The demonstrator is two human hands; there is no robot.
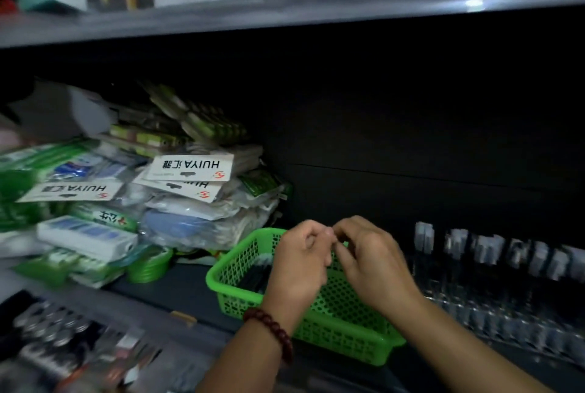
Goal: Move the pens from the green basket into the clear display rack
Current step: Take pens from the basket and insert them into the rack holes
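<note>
Over green basket (335, 335): left hand (299, 261) and right hand (376, 266) meet at the fingertips, fingers curled; contents of grasp cannot be told.
Pens (256, 275): dark, lying inside basket.
Clear display rack (506, 294): just right of basket, probably for short transfers.

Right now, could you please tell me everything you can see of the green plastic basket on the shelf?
The bright green perforated plastic basket is rectangular, with a solid rim and lattice walls and floor. It sits level on the dark shelf, left of the clear display rack. Dark pens lie in its far-left part. The left hand and right hand meet above it, hiding its middle; whether they touch it is unclear.
</note>
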